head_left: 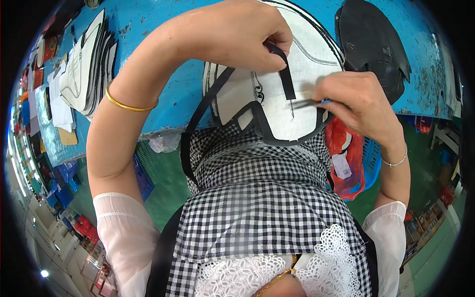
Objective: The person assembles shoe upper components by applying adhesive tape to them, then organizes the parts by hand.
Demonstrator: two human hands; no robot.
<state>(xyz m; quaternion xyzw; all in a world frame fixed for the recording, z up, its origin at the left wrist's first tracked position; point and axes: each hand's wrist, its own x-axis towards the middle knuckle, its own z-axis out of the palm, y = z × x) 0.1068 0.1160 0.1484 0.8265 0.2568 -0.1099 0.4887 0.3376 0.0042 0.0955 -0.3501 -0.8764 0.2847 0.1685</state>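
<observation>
My left hand [247, 37] is closed on a narrow black strap [287, 84], pinched between thumb and fingers. The strap's short end points down onto a white shoe-upper piece [293, 123] with black edging and stitched lines. A long length of the strap trails left over the table edge toward my lap. In my right hand [357, 101] is a slim dark pointed tool [303, 103], perhaps tweezers or thread snips. Its tip lies close to the strap's end, beside a short dark stitched line. The white piece rests on several like ones and overhangs the near table edge.
A stack of white cut pieces [81, 69] lies at the left of the blue table [153, 15]. Black pieces [371, 47] lie at the right. Below the table edge, a blue basket [372, 158] holds a red plastic bag [351, 180].
</observation>
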